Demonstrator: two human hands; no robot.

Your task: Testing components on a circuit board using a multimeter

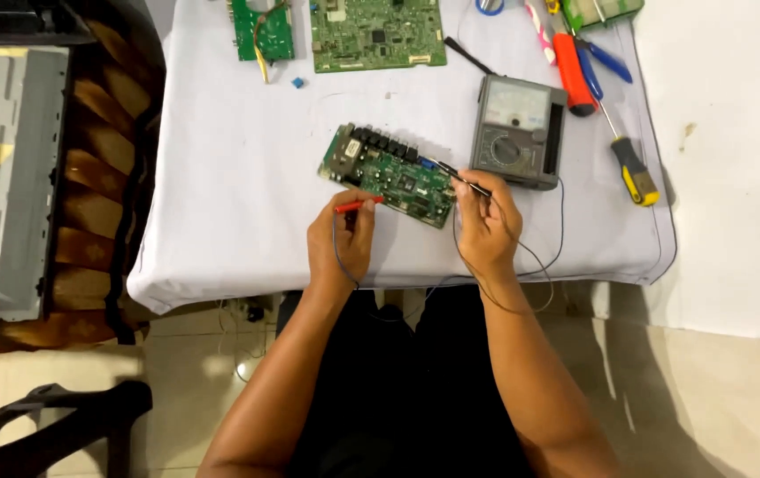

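Left hand (342, 237): pinched on red probe (358, 205), tip at circuit board (390, 174) near edge.
Right hand (484, 221): pinched on black probe (461, 178), tip on board's right end.
Room: bare cloth left of board; grey meter (518, 131) just right.

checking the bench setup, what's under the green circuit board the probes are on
The green circuit board lies flat on a pale cloth covering the table. The left hand holds a red probe to it. Anything directly beneath the board is hidden.

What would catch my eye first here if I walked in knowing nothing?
The green circuit board in the middle of the white-covered table, with the left hand holding a red probe and the right hand a black probe to it. Just right sits a grey meter.
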